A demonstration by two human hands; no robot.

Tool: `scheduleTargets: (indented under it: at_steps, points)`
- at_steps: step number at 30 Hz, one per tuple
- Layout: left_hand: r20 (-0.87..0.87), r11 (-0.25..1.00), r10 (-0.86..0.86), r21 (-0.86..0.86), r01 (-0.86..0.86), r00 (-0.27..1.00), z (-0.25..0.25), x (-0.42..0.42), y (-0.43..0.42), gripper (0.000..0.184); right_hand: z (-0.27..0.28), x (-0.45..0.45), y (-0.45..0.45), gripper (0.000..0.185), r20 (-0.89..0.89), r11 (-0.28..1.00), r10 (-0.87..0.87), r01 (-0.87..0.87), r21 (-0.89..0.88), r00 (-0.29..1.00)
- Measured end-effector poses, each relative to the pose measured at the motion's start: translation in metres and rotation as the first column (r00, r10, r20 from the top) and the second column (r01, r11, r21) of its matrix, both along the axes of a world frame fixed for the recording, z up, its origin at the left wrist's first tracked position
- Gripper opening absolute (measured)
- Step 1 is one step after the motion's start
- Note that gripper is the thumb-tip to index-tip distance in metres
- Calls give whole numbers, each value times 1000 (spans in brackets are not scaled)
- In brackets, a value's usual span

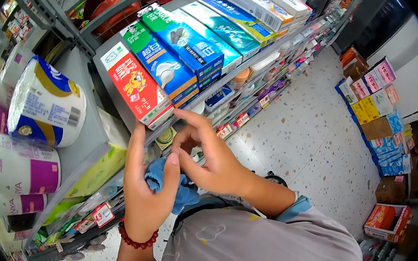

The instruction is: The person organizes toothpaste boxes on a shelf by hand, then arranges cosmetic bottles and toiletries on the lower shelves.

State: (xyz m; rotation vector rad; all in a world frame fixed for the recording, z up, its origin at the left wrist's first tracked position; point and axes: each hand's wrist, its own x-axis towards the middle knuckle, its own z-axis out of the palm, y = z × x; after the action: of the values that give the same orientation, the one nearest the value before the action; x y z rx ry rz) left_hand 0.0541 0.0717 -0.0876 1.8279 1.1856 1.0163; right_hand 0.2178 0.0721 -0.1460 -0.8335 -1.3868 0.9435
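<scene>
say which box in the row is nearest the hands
The red box with the orange cartoon character, at the row's left end: it sits right by the left hand and right hand; other boxes lie farther off.

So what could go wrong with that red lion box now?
The red lion box is near the front edge of the shelf, with the left hand and right hand at its end, so a bump might tip it off. The blue cloth bunched in the left hand has a loose part dangling, so it might slip.
</scene>
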Motion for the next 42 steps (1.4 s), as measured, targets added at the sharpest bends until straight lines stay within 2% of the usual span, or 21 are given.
scheduleTargets:
  at_steps: [3, 5, 7, 9, 12, 15, 17, 19, 23, 25, 29, 31, 32, 34, 35, 37, 38, 39, 40, 41, 42]
  points:
    - [-41, 999, 38, -1, -38, 998, -7, -4, -2, 68, -3, 1, 0, 71, 3, 1000, 11, -11, -2, 1000]
    - [39, 998, 47, -42, -45, 998, -5, -1, -4, 68, -3, 0, -2, 71, -24, 999, 32, -32, -10, 999]
    - [0, 1000, 19, -13, -19, 1000, -2, -2, -3, 69, -1, -2, -2, 71, -43, 998, 41, -42, -39, 998]
    - [-77, 994, 56, -85, -62, 995, 7, -1, -6, 70, 0, 0, -4, 76, -50, 990, 94, -99, -102, 994]
    - [-71, 993, 71, -94, -77, 995, 3, -3, -9, 70, 2, -1, -6, 76, -89, 985, 109, -120, -126, 990]
    - [-86, 993, 67, -92, -75, 994, 2, -4, -9, 70, 0, 0, -7, 77, -68, 983, 122, -130, -132, 990]
    - [-43, 994, 69, -81, -73, 997, -4, -5, -9, 73, -3, -1, -7, 73, -58, 998, 50, -53, -40, 997]
    - [-34, 994, 105, -1, -105, 994, -3, 3, -11, 64, 3, 3, -10, 76, -36, 980, 129, -133, -150, 991]
    - [-79, 994, 75, -78, -82, 994, 3, 4, -11, 65, 3, 3, -11, 76, -56, 970, 148, -156, -187, 987]
    - [-145, 984, 145, 126, -127, 979, 3, 9, -10, 49, 2, 4, -11, 77, -57, 972, 151, -159, -174, 987]
    - [-7, 992, 126, -14, -127, 992, 5, 14, -16, 59, 0, 7, -14, 70, -41, 976, 154, -159, -147, 987]
    - [-113, 988, 114, 119, -100, 987, 23, 21, -29, 60, -2, 13, -18, 66, -64, 978, 157, -164, -129, 986]
    - [-117, 988, 112, 116, -98, 987, 28, 22, -37, 60, -4, 16, -23, 61, -68, 978, 159, -166, -129, 985]
    - [-309, 920, 188, 389, -57, 932, 33, 16, -56, 59, -10, 25, -36, 52, -50, 971, 172, -177, -160, 984]
    - [-333, 928, 191, 367, -59, 924, 34, 11, -65, 59, -25, 25, -41, 49, -66, 967, 203, -210, -141, 977]
    - [-282, 910, 162, 414, -32, 946, 34, -2, -85, 62, -54, 21, -60, 52, -44, 915, 333, -334, -228, 942]
    - [-257, 879, 109, 476, 27, 960, 26, -13, -87, 72, -69, 15, -73, 52, -78, 902, 345, -353, -249, 935]
    - [-282, 895, 110, 446, 28, 953, 10, -17, -93, 72, -83, 6, -89, 63, -340, 721, 446, -558, -411, 828]
    - [-113, 850, 74, 526, -4, 991, -11, -16, -96, 61, -91, -3, -104, 77, -587, 478, 452, -738, -477, 672]
    - [-58, 858, 16, 513, 16, 998, -24, -22, -104, 53, -89, -13, -116, 77, -605, 466, 441, -745, -478, 663]
    - [-2, 865, -42, 500, 38, 999, -37, -28, -112, 46, -84, -21, -128, 86, -806, 283, 336, -869, -406, 487]
